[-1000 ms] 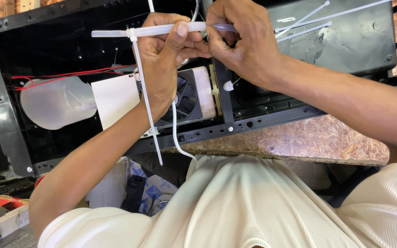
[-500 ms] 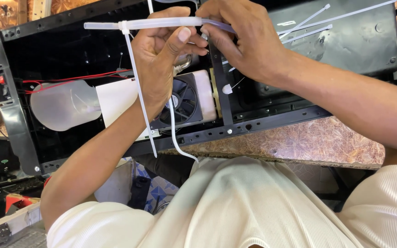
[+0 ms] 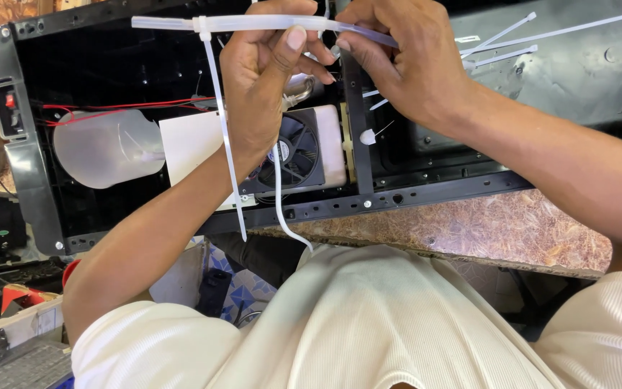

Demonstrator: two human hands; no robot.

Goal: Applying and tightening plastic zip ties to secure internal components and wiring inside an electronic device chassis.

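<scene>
Little has shifted: both hands, left hand (image 3: 268, 79) and right hand (image 3: 404, 61), still pinch the white cable tie (image 3: 253, 23)

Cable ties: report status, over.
Left hand and right hand pinch joined cable ties. Tail hangs over fan. Nothing blocking.

- The cable tie (image 3: 253, 23) is translucent white, as are the loose ties (image 3: 512, 39).
- The case (image 3: 556, 86) is black.
- The wires (image 3: 124, 112) are red.
- The jug (image 3: 106, 148) is cloudy, clear plastic.
- The fan (image 3: 298, 151) is black in a white frame.
- The card (image 3: 188, 140) is plain white.
- The table (image 3: 469, 230) is mottled reddish brown, like marble.
- The shirt (image 3: 368, 324) is cream, finely ribbed.
- The switch (image 3: 10, 101) is red.
</scene>
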